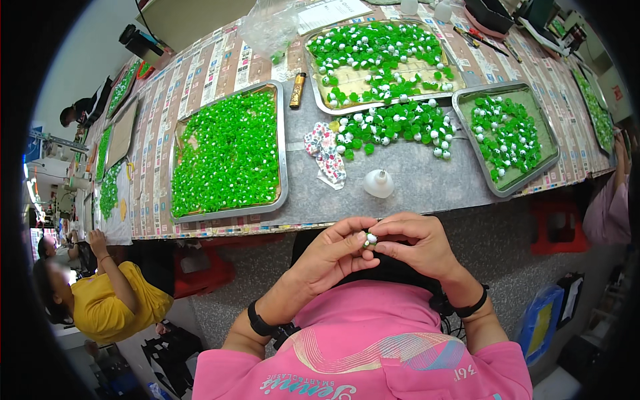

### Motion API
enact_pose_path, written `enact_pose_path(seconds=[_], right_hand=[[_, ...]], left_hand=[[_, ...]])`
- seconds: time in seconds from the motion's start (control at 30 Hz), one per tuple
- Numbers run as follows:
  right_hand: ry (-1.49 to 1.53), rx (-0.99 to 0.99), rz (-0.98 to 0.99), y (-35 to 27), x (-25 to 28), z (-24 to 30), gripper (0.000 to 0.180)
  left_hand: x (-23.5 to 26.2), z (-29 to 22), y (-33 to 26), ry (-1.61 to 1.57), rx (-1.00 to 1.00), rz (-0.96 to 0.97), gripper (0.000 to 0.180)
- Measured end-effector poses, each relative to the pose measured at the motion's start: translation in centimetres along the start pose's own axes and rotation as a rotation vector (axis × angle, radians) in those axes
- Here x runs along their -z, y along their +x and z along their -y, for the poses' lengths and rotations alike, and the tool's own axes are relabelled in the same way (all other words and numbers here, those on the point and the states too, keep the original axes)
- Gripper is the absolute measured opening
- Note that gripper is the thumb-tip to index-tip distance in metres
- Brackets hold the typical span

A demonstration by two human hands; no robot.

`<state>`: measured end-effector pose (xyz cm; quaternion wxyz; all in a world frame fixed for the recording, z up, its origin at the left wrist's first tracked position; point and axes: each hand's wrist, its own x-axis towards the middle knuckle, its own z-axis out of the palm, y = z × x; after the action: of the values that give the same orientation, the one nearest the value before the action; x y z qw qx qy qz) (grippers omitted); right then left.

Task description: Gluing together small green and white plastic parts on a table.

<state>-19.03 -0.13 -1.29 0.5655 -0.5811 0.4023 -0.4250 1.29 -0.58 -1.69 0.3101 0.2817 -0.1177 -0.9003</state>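
Note:
Just off the table's near edge, a small green and white plastic piece (370,239) is held between my two hands. My left hand (331,252) pinches it between thumb and fingertips. From the other side, the thumb and fingers of my right hand (421,245) close on it; its exact shape is too small to tell. Beyond my hands stands a white squeeze bottle (379,184) with a narrow tip. Behind that lies a loose pile of green pieces with white balls (393,127), beside a crumpled floral cloth (325,155).
A metal tray (283,167) of green pieces sits at left. Two more trays, one far (319,87) and one right (533,175), hold green and white pieces. A black and gold lighter (297,91) lies between trays. A person in yellow (120,300) sits at left, near red stools (207,267).

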Motion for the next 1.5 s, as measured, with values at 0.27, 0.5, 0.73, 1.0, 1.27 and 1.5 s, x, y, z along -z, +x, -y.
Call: enact_pose_path(seconds=[0.27,0.5,0.73,1.0,1.27,1.5], right_hand=[[-0.253,0.184,-0.040,0.1,-0.1,0.3,0.022],[-0.253,0.213,-0.030,0.3,-0.2,0.5,0.022],[-0.185,0.154,-0.030,0.2,-0.5,0.8,0.021],[-0.144,0.186,-0.024,0.2,-0.3,0.7,0.020],[-0.152,0.179,-0.049,0.2,-0.6,0.6,0.020],[-0.192,0.176,-0.088,0.1,-0.7,0.2,0.020]], left_hand=[[0.5,0.1,0.3,-0.096,0.043,0.001,0.027],[0.2,0.6,0.2,-0.185,0.057,-0.041,0.026],[0.4,0.8,0.0,-0.155,0.034,-0.029,0.026],[0.3,0.8,0.0,-0.151,0.023,-0.015,0.025],[0.4,1.1,0.2,-0.184,0.068,-0.009,0.022],[-0.3,0.7,0.1,-0.131,0.051,-0.020,0.024]])
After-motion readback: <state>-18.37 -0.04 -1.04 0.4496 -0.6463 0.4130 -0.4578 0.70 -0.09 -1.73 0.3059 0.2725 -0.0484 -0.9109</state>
